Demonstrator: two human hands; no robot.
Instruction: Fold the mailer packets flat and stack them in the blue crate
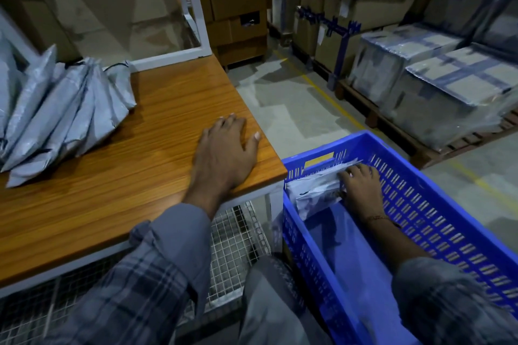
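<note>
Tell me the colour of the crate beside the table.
Blue crate, clearest in the head view.

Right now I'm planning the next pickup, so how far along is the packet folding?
Early on. Done: a few folded packets lie stacked at the far end of the blue crate, most of its floor bare. In hand: the right hand presses on that stack, while the left hand rests flat on the table. Left: a pile of grey packets waits on the table's far left.
</note>
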